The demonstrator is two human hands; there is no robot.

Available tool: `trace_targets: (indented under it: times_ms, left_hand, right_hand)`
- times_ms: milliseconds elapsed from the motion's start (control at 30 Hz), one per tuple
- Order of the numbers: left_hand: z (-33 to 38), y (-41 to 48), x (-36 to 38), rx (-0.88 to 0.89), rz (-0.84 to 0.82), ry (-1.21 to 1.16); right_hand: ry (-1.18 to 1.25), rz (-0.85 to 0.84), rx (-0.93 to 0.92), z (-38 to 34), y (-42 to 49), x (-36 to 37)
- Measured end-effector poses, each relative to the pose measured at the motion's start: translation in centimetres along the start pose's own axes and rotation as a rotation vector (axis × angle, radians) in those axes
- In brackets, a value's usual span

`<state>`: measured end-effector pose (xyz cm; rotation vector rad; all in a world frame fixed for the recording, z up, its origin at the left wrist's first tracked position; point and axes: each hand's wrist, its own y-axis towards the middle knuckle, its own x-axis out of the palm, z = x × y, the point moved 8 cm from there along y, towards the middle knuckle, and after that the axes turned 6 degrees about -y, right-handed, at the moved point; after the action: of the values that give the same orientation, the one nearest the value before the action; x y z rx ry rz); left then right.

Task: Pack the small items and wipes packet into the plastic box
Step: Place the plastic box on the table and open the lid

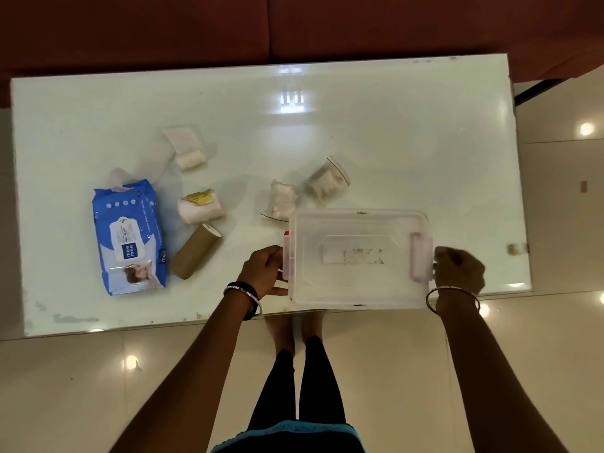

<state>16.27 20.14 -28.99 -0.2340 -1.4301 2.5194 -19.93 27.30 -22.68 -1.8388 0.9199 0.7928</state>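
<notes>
A clear plastic box (pixel 359 295) with pink side latches sits at the near edge of the table, right of centre. My left hand (pixel 264 273) grips its left latch and my right hand (pixel 459 268) grips its right latch. The box holds nothing but a label on its floor. A blue wipes packet (pixel 130 237) lies at the left. Beside it lie a brown cardboard roll (pixel 194 251), a white roll with a yellow label (pixel 201 207) and an unrolled white bandage (pixel 188 148). Two small clear zip bags (pixel 282 201) (pixel 327 181) lie just behind the box.
The glass-topped table (pixel 392 125) is pale green, with a dark red sofa (pixel 294 24) behind it. A glossy tiled floor (pixel 98 387) lies below, and my legs stand at the table's near edge. A small object (pixel 516 248) sits at the table's right edge.
</notes>
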Motion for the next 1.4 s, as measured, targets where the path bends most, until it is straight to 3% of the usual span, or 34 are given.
trace_targets:
  times_ms: [67, 133, 233, 300, 433, 633, 1000, 1233, 1400]
  left_hand:
    - [-0.3, 0.3, 0.0, -0.009, -0.037, -0.028]
    - [-0.5, 0.4, 0.0, -0.008, -0.064, -0.053]
    - [-0.5, 0.4, 0.0, 0.002, -0.093, -0.081]
    - [-0.3, 0.3, -0.1, 0.019, -0.098, -0.089]
    - [0.1, 0.0, -0.1, 0.038, -0.107, -0.085]
    - [0.1, 0.3, 0.1, 0.048, -0.135, -0.129]
    - [0.6, 0.4, -0.3, 0.118, -0.060, -0.004]
    - [0.4, 0.0, -0.1, 0.021, -0.061, -0.019]
    - [0.4, -0.1, 0.0, 0.008, -0.051, -0.009]
  right_hand:
    - [-0.099, 0.269, -0.440, -5.0, -3.4, -1.9]
    - [-0.156, 0.291, -0.800, -9.4, -8.9, -0.6]
    - [-0.200, -0.033, -1.114, -12.9, -16.5, 4.7]
    - [-0.404, -0.204, -1.206, -13.4, -19.7, 8.4]
    - [-0.784, -0.327, -1.164, -12.8, -20.0, 12.3]
    - [-0.883, -0.332, -1.092, -13.2, -19.8, 13.2]
    - [-0.711, -0.302, -1.112, -15.4, -20.2, 10.6]
    - [-0.370, -0.357, -1.176, -18.5, -17.5, -1.2]
    - [-0.326, -0.193, -1.124, -18.5, -12.0, -11.0]
